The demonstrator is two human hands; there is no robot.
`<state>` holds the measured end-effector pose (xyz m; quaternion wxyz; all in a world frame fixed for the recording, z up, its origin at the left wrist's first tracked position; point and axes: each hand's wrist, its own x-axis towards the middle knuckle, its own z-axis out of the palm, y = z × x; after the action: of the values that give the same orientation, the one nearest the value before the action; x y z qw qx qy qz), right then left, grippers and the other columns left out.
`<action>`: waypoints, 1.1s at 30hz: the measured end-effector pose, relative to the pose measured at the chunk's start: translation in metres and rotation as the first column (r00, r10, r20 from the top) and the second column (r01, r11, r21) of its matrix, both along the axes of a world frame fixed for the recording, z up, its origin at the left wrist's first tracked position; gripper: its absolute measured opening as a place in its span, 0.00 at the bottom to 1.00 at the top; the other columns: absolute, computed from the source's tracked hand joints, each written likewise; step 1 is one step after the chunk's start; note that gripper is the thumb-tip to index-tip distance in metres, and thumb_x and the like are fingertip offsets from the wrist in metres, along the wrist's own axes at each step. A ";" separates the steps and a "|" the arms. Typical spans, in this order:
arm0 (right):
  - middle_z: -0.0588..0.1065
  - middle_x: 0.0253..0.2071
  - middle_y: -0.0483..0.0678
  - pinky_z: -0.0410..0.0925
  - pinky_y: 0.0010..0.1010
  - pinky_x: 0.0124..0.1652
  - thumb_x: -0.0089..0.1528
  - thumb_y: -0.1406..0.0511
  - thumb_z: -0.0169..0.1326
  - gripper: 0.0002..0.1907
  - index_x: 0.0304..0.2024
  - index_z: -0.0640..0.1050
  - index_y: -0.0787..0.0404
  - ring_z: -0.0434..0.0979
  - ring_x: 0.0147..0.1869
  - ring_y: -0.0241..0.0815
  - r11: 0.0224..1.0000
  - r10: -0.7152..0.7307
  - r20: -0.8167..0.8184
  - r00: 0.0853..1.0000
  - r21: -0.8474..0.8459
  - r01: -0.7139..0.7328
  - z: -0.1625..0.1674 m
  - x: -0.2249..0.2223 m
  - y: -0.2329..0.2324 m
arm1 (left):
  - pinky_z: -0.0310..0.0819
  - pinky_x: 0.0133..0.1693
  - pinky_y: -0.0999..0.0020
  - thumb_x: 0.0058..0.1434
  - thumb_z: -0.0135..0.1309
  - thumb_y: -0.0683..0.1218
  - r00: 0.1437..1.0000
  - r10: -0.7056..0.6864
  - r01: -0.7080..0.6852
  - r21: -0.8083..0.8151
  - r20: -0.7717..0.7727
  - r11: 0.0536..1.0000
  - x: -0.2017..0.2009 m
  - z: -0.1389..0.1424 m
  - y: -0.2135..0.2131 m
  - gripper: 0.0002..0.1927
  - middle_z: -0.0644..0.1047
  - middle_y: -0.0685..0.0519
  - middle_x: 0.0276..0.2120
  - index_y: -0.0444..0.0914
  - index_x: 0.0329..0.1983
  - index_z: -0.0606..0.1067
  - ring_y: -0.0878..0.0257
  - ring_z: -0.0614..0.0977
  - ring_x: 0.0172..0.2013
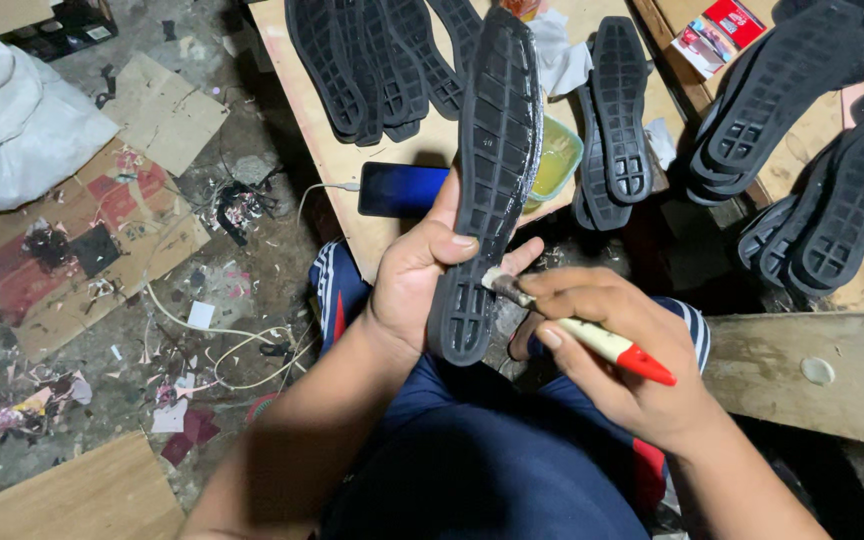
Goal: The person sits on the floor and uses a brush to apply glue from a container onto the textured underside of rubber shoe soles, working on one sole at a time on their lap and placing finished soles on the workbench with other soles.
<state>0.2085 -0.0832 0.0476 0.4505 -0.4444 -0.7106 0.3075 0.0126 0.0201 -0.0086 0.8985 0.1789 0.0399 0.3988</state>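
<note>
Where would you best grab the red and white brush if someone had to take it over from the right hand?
Probably by the red tip of the brush, coming from the lower right. That end pokes free past the right hand, whose fingers wrap the white middle, while the bristle end sits against the black shoe sole held by the left hand.
</note>
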 end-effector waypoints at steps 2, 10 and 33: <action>0.79 0.52 0.56 0.75 0.32 0.53 0.62 0.75 0.57 0.11 0.48 0.76 0.66 0.83 0.54 0.46 0.997 0.049 -0.044 0.998 -0.052 -0.052 -0.001 -0.001 -0.003 | 0.46 0.75 0.40 0.60 0.45 0.40 1.000 0.025 -0.025 0.017 0.008 1.000 0.001 0.002 0.002 0.47 0.58 0.50 0.76 0.53 0.83 0.46 0.46 0.58 0.75; 0.81 0.49 0.54 0.76 0.30 0.50 0.60 0.74 0.60 0.10 0.45 0.78 0.66 0.85 0.50 0.44 0.997 0.034 -0.030 0.999 -0.074 -0.036 -0.004 -0.011 -0.032 | 0.52 0.74 0.33 0.59 0.43 0.38 0.980 0.177 -0.180 0.021 0.096 0.984 0.006 0.006 0.001 0.48 0.59 0.51 0.75 0.53 0.83 0.46 0.50 0.60 0.75; 0.80 0.54 0.57 0.75 0.32 0.55 0.58 0.76 0.61 0.14 0.48 0.80 0.66 0.84 0.57 0.47 0.989 0.143 -0.095 0.985 -0.037 -0.147 -0.001 -0.013 -0.026 | 0.51 0.71 0.28 0.63 0.39 0.40 0.993 -0.011 0.016 -0.046 0.117 0.999 0.014 0.006 -0.008 0.44 0.54 0.52 0.77 0.53 0.82 0.45 0.54 0.54 0.77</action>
<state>0.1952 -0.1088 0.0465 0.4494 -0.3868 -0.7126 0.3750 0.0269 0.0117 -0.0025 0.9060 0.1344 -0.0046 0.4014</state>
